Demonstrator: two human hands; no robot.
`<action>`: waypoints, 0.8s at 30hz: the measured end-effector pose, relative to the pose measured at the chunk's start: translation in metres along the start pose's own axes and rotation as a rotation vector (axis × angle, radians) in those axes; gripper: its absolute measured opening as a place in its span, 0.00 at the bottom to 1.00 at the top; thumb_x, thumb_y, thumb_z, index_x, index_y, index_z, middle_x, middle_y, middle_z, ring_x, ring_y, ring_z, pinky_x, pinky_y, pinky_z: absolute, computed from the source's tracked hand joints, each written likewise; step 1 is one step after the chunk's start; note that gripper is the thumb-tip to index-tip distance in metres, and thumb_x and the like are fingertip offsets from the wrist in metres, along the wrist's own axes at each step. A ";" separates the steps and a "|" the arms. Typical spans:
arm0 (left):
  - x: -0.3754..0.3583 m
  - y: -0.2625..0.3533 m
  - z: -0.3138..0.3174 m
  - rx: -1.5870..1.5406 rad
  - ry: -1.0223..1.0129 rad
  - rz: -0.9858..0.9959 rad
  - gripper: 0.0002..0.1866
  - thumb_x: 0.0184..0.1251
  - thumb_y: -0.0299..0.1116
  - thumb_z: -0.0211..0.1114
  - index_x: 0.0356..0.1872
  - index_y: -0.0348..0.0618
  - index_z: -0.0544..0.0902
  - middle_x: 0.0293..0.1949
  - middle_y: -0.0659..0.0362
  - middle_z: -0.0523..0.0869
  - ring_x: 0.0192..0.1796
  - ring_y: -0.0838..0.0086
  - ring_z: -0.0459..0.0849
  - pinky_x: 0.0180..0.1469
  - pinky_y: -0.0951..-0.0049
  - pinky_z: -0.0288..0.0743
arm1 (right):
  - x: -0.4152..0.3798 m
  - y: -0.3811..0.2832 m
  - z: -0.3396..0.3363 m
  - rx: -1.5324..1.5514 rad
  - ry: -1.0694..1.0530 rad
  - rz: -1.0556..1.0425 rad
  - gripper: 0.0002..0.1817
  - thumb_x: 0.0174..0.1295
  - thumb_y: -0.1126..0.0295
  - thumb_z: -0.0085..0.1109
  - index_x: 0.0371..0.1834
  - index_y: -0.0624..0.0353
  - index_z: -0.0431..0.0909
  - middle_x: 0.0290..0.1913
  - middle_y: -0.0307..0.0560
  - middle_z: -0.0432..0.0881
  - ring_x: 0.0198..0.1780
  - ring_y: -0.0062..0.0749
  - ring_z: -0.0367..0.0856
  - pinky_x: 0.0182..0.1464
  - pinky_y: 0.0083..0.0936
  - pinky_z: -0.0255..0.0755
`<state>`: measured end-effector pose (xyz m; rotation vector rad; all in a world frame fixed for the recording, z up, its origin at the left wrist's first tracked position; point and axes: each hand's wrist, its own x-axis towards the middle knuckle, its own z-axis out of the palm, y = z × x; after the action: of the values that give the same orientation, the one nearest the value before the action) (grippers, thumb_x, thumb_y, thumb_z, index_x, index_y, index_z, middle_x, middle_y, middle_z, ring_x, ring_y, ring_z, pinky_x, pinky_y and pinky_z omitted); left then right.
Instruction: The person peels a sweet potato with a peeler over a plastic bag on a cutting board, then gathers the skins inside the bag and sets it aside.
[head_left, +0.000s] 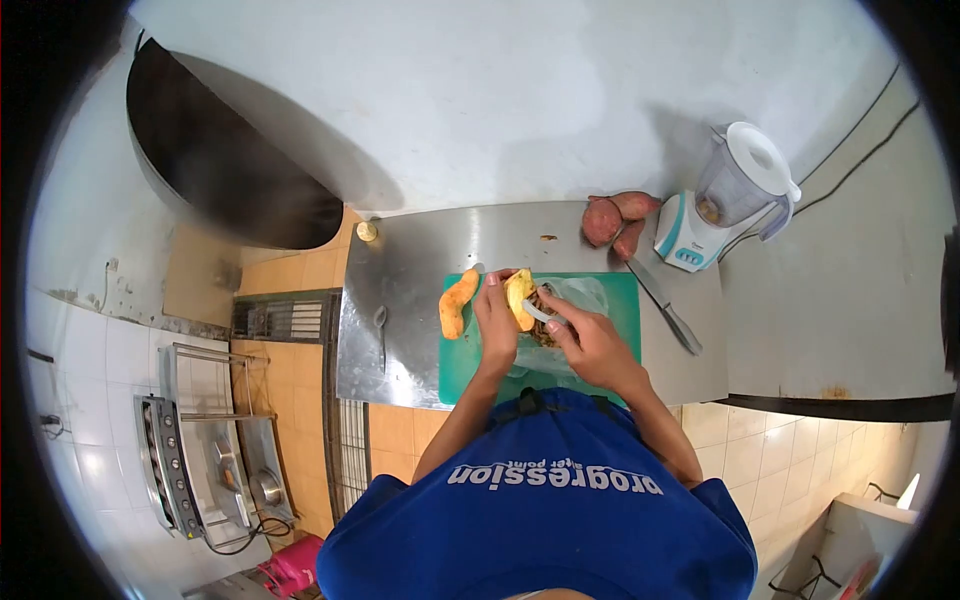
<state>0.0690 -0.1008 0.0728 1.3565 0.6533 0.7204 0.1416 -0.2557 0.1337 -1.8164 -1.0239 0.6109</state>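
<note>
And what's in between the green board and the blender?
A knife lies between the green board and the blender, as the head view shows.

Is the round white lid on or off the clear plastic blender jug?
On: the round white lid covers the top of the clear plastic jug, hiding its opening.

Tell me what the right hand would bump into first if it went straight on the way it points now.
Most likely the yellow-fleshed sweet potato in the left hand; the right hand points toward it, with the peeler leading. Whether they already touch is unclear.
</note>
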 end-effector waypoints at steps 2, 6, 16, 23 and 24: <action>-0.001 0.004 -0.002 0.028 0.057 0.023 0.30 0.87 0.51 0.39 0.48 0.32 0.81 0.44 0.54 0.85 0.46 0.73 0.82 0.54 0.71 0.76 | 0.002 0.004 0.005 -0.004 0.040 -0.073 0.25 0.74 0.67 0.53 0.73 0.57 0.72 0.62 0.64 0.81 0.60 0.61 0.80 0.61 0.40 0.74; 0.002 -0.002 -0.006 0.028 0.057 0.102 0.29 0.87 0.48 0.40 0.46 0.31 0.82 0.41 0.54 0.86 0.44 0.74 0.82 0.52 0.71 0.76 | 0.000 -0.002 0.004 0.068 0.008 -0.022 0.24 0.74 0.66 0.53 0.72 0.57 0.73 0.59 0.65 0.82 0.56 0.60 0.82 0.59 0.40 0.74; 0.036 0.017 -0.011 -0.095 0.176 0.162 0.28 0.87 0.47 0.40 0.43 0.32 0.81 0.40 0.54 0.85 0.43 0.73 0.83 0.49 0.71 0.77 | -0.013 0.041 0.025 -0.004 -0.013 -0.033 0.25 0.74 0.64 0.55 0.73 0.56 0.73 0.38 0.62 0.86 0.34 0.49 0.84 0.47 0.39 0.76; 0.013 0.013 -0.004 0.019 0.060 0.148 0.26 0.87 0.43 0.41 0.43 0.30 0.82 0.40 0.53 0.87 0.43 0.75 0.83 0.50 0.73 0.77 | 0.011 0.004 -0.004 0.112 -0.008 0.072 0.25 0.76 0.65 0.52 0.73 0.61 0.71 0.67 0.63 0.79 0.64 0.54 0.81 0.64 0.35 0.72; 0.011 0.012 -0.002 -0.023 0.081 0.131 0.26 0.87 0.43 0.41 0.43 0.30 0.82 0.41 0.53 0.87 0.43 0.74 0.83 0.50 0.74 0.77 | 0.012 0.010 0.007 0.105 0.068 -0.031 0.25 0.75 0.64 0.53 0.73 0.60 0.72 0.55 0.63 0.82 0.53 0.53 0.83 0.58 0.38 0.74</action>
<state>0.0735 -0.0907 0.0846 1.3639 0.6226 0.8893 0.1467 -0.2444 0.1221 -1.7150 -0.9556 0.5698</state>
